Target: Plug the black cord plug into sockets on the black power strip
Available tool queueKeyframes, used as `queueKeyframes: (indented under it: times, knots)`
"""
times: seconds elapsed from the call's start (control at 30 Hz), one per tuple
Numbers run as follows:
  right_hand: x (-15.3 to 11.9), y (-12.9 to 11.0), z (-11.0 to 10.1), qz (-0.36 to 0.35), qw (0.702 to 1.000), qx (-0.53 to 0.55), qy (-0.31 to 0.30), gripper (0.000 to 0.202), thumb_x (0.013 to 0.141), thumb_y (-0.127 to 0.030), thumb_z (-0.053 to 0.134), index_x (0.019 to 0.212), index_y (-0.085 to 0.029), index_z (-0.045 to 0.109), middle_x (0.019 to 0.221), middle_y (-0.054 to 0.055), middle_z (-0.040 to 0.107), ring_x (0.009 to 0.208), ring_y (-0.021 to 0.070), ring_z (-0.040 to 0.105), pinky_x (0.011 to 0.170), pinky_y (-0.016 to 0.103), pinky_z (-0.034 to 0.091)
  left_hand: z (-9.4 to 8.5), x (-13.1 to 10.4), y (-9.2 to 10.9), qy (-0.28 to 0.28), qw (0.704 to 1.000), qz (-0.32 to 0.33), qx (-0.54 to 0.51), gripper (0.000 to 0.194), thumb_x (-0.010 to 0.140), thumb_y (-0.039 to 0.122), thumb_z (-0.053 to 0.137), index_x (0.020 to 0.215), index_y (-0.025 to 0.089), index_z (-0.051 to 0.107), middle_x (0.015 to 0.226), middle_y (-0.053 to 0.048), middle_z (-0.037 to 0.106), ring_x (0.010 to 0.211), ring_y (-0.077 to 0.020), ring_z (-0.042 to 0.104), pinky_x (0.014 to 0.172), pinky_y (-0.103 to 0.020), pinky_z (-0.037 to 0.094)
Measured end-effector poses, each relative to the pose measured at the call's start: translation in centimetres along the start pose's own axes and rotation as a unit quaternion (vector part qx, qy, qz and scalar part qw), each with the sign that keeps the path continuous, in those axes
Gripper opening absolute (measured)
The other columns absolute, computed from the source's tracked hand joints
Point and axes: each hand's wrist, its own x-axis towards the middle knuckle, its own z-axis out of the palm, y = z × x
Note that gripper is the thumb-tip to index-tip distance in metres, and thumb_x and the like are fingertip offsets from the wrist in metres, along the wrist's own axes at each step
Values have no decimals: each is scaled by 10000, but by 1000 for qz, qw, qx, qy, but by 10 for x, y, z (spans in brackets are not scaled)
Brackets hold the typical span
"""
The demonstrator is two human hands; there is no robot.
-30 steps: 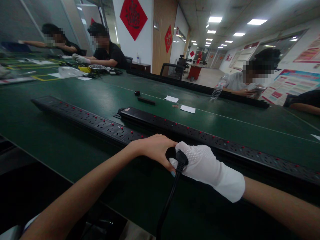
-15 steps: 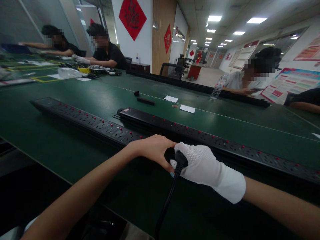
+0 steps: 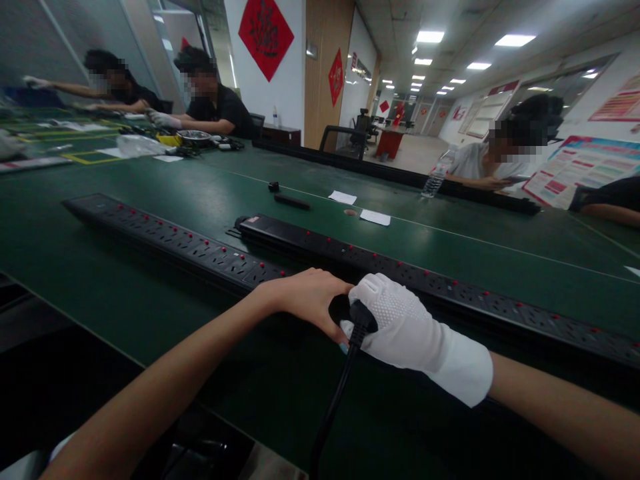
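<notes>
My bare left hand [image 3: 313, 300] is curled round a dark end piece [image 3: 340, 309] at the near end of a long black power strip [image 3: 175, 240] with red switches. My right hand [image 3: 395, 323], in a white dotted glove, is closed on the black plug-like head [image 3: 363, 317] of a thick cord [image 3: 333, 407], which hangs down toward me. Both hands meet fingertip to fingertip at that spot. Whether the cord's head is joined to the strip's end is hidden by my fingers. A second power strip [image 3: 400, 267] lies just beyond my hands.
Farther back on the green table [image 3: 200, 180] lie a short black bar [image 3: 293, 201], a small black part [image 3: 273, 187] and white paper slips [image 3: 375, 218]. A plastic bottle [image 3: 434, 181] stands at the far edge. Several co-workers sit around the table.
My right hand's gloved fingers have lifted and shifted slightly over the cord's head. My left hand stays in place. At far left, a co-worker's gloved hand has risen.
</notes>
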Motion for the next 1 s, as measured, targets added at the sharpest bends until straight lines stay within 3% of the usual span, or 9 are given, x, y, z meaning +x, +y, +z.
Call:
queueKeyframes:
  times: [0.33, 0.8, 1.0]
  knots:
    - [1, 2, -2, -24, 1000, -3, -16, 317, 755, -442, 485, 844, -141, 532, 825, 66, 500, 732, 157, 447, 670, 314, 383, 1, -1, -2, 4, 1000, -1, 15, 559, 622, 578, 597, 1048, 223, 537, 1021, -18, 616, 880, -197, 576, 735, -287, 401]
    - [-5, -2, -4, 37, 999, -2, -20, 388, 692, -506, 559, 868, -161, 534, 872, 64, 517, 686, 140, 500, 582, 279, 390, 1, -1, -3, -16, 1000, 3, 15, 637, 592, 583, 607, 1106, 225, 496, 1047, -24, 603, 887, -197, 573, 724, -277, 397]
    - [-6, -6, -13, 52, 998, 21, -39, 372, 730, -487, 533, 919, -166, 551, 845, 60, 583, 731, 164, 552, 628, 288, 411, 2, -3, 1, 18, 998, -19, 57, 683, 587, 638, 573, 1098, 194, 489, 988, -56, 619, 852, -213, 584, 714, -285, 396]
